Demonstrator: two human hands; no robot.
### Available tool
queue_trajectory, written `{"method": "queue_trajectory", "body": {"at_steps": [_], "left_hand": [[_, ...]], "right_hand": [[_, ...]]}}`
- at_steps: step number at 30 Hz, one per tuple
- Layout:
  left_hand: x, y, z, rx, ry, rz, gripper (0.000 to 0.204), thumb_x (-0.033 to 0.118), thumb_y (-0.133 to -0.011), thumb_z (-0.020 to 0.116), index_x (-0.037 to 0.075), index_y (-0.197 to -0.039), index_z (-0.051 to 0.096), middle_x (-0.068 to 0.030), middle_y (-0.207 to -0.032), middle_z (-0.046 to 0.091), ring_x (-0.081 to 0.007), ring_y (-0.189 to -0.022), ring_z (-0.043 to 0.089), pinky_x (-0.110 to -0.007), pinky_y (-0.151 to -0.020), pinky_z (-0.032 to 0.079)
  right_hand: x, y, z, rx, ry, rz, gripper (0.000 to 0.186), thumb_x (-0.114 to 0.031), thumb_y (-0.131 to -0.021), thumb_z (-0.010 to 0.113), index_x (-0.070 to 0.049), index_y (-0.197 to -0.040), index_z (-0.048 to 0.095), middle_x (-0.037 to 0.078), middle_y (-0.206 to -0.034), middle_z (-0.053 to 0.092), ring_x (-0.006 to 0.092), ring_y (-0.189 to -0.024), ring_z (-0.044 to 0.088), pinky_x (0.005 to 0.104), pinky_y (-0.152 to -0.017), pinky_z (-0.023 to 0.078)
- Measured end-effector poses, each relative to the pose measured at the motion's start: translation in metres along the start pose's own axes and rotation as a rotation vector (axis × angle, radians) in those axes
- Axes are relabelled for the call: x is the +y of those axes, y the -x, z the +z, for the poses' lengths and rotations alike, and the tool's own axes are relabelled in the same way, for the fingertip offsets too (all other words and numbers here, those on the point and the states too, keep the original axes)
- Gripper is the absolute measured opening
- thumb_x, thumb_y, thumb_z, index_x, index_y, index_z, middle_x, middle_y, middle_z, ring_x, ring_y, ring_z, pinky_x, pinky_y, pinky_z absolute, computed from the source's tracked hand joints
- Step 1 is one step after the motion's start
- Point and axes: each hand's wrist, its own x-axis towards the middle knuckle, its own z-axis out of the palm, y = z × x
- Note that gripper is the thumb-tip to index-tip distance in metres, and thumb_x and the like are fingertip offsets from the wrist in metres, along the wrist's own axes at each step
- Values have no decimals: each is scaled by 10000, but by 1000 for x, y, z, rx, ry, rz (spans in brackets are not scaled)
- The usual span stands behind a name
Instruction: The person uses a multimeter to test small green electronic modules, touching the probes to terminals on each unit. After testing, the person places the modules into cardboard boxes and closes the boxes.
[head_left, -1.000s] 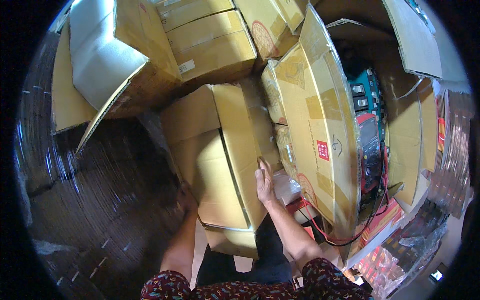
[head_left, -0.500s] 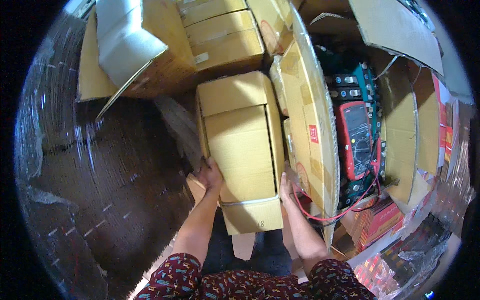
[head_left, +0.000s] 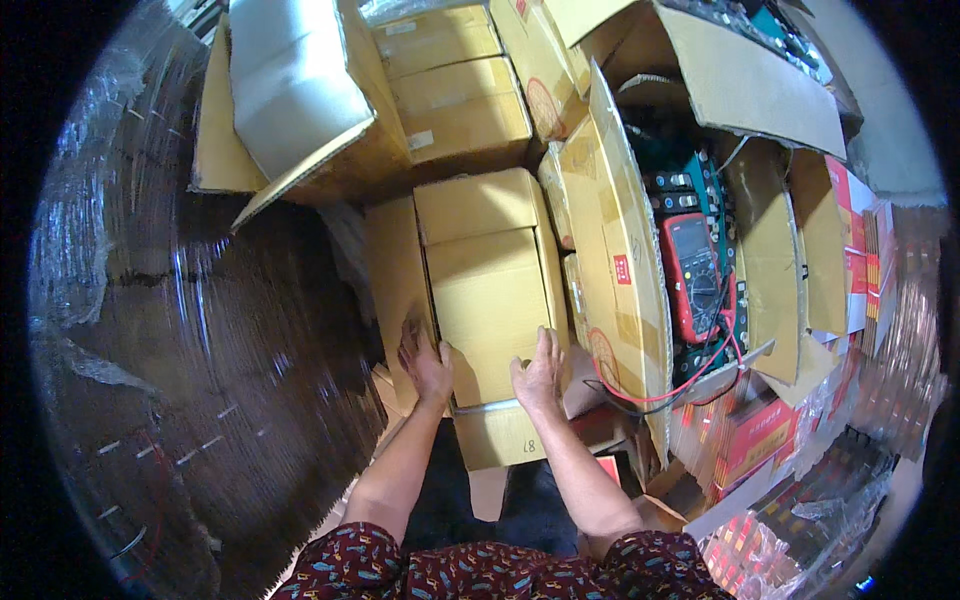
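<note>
A long brown cardboard box [head_left: 490,315] lies in front of me, its far and near flaps folded over the top. Along its left side a flap [head_left: 395,260] is turned outward. My left hand [head_left: 430,372] rests on the near part of that flap, thumb and fingers apart. Over the box's right near edge is my right hand [head_left: 540,375], its fingers and thumb spread, by the right side flap [head_left: 548,275]. I see neither hand wrapped round anything.
An open carton [head_left: 635,310] at right holds green-and-black battery-like units with a red multimeter [head_left: 690,270] on them, its leads trailing over the wall. Taped cartons [head_left: 465,105] stand behind. An open carton flap [head_left: 300,165] juts out at far left. Film-wrapped stacks [head_left: 210,380] are at left.
The box's left flap now lies outward. My right hand has come inward from the box's right side to its top. My left hand has moved slightly onto the flap. The view has shifted slightly.
</note>
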Motion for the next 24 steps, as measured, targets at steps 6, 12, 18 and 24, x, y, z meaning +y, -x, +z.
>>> {"method": "queue_trajectory", "body": {"at_steps": [6,12,18,24], "left_hand": [[32,-94,10,-276,303,-92,400,161,-867,732,5,-1224,644,-202,-1153,667,-310,-1059,637,-440,-922,500],[68,-190,54,-336,1645,-950,230,272,-1009,679,118,-1172,628,-17,-989,656,-163,-832,598,-335,-716,498],[99,-304,41,-33,528,90,559,273,-878,789,51,-1342,569,-195,-1309,635,-373,-1206,609,-469,-1030,480],[105,-344,56,-287,-252,394,472,320,-945,665,56,-1332,607,-220,-1436,524,-455,-1254,528,-512,-1032,482]], "right_hand": [[-12,-20,7,67,119,203,805,-280,-738,832,-39,-1429,497,244,-1305,561,410,-1244,526,509,-1073,428],[9,-58,-7,-49,-290,430,468,-350,-755,871,0,-1024,715,142,-978,740,261,-905,687,398,-848,549],[14,-31,-12,-172,-388,381,413,-295,-846,847,30,-1047,689,113,-964,722,186,-872,659,347,-816,534],[12,4,-30,8,-529,96,247,-202,-982,661,35,-955,598,102,-853,624,207,-810,555,407,-758,471]]}}
